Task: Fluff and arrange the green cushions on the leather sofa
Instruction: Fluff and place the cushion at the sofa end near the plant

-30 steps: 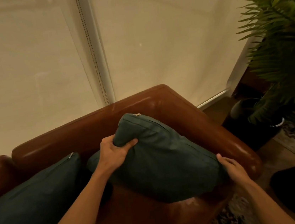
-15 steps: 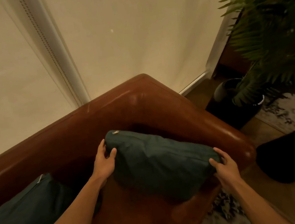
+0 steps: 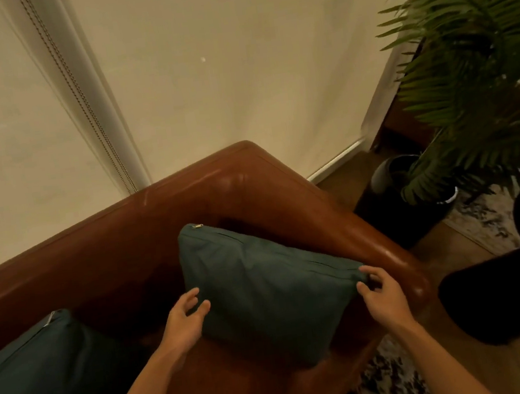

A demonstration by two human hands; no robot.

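A dark green cushion [image 3: 262,281] stands tilted in the right corner of the brown leather sofa [image 3: 146,243], leaning toward the armrest, its zip pull at the top corner. My left hand [image 3: 185,320] is at the cushion's left edge with fingers spread, touching or just off the fabric. My right hand [image 3: 382,296] pinches the cushion's right corner beside the armrest. A second green cushion [image 3: 41,377] lies on the seat at the lower left, apart from both hands.
A potted palm [image 3: 472,72] in a dark pot stands on the floor right of the armrest. A dark round object [image 3: 506,294] sits on the floor at the right. Pale blinds with a bead chain [image 3: 82,97] hang behind the sofa. A patterned rug [image 3: 395,376] lies below.
The cushion went from held up to set upright in the sofa corner. My left hand let go of its top edge and dropped to its left side, fingers spread.
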